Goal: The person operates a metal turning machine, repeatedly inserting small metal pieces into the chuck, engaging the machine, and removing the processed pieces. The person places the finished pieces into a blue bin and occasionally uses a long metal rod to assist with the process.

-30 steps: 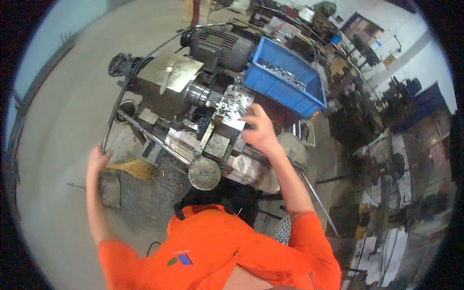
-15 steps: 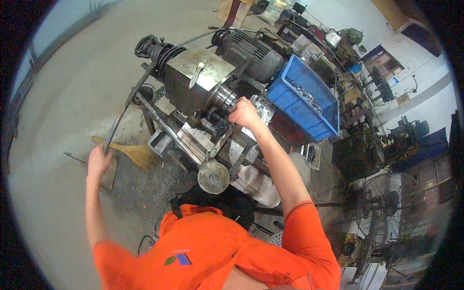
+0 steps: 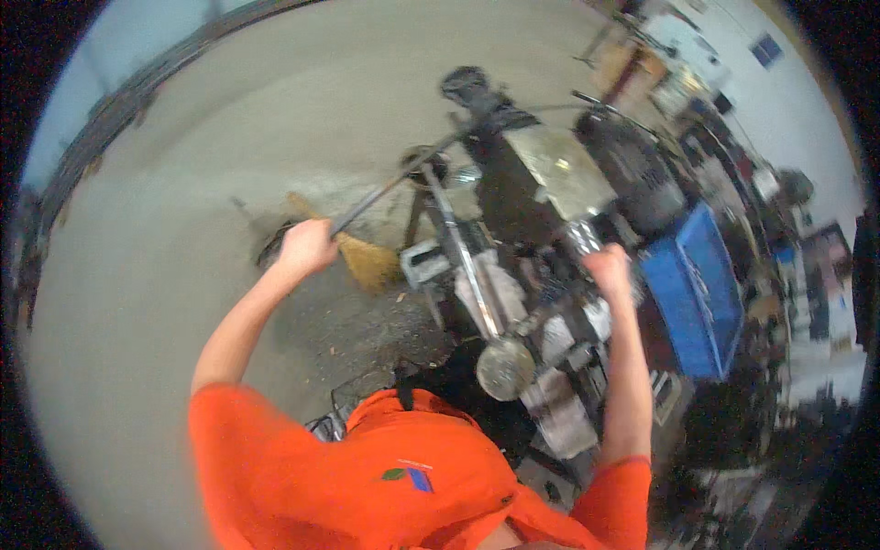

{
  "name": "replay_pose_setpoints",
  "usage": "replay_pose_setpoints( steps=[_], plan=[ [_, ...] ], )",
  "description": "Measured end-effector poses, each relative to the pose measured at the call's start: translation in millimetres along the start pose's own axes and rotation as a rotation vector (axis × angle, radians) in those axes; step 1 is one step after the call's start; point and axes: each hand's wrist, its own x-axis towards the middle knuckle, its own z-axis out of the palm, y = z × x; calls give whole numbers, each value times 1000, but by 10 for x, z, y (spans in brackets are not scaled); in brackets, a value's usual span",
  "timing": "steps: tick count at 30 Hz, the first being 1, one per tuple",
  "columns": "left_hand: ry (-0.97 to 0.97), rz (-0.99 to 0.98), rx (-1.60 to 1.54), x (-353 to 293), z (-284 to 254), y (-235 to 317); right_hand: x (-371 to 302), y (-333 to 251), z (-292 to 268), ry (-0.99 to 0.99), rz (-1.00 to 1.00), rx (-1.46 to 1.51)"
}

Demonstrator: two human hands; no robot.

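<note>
At the left, my left hand (image 3: 309, 246) is wrapped round the end of a long dark lever bar (image 3: 376, 194) that slants up to the far end of a lathe-like machine. My right hand (image 3: 607, 266) is closed at the shiny spindle nose (image 3: 582, 236), beside the machine's headstock (image 3: 559, 170). What its fingers pinch is hidden and blurred. Nearer to me, a round metal disc (image 3: 505, 369) sits at the end of a bright rod (image 3: 458, 247).
A blue plastic bin (image 3: 674, 284) stands right of my right hand. Behind the headstock is a dark motor (image 3: 632, 165). A straw broom (image 3: 371, 264) lies on the floor under the lever, near dark scattered debris (image 3: 367, 325). Blurred benches and equipment line the right side.
The view has swung left and turned, so the machine and bin appear farther right and the picture is smeared. Both hands keep their places, on the lever and at the spindle.
</note>
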Motion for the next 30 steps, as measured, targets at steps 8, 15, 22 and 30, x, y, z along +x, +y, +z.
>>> replay_pose_setpoints(
  steps=[8,15,22,30],
  plan=[
    [205,147,439,1105,-355,-1291,387,-483,-437,-167,906,473],
    [252,155,398,1507,-385,-1259,240,-487,-448,-37,865,399],
    [294,-336,129,873,-216,-824,122,-495,-554,-37,644,415],
    [454,98,-291,716,-171,-61,-1176,-509,-1416,264,780,354]
  ],
)
